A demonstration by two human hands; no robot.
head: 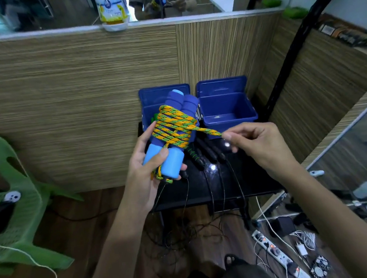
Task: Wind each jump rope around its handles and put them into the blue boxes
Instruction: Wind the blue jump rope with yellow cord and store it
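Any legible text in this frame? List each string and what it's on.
None can be read with confidence.
White and yellow bag on the ledge: blue round logo and print, too blurred to read.
Dark packages on the right-hand shelf: orange and white markings, too small to read.
Power strip on the floor: no readable marking.
Blue boxes, blue handles and braided rope: no lettering visible.

no text can be read. the pouch (pixel 111 8) on the ledge carries a blue round logo and blurred print; the dark boxes (pixel 348 34) at right bear illegible markings.
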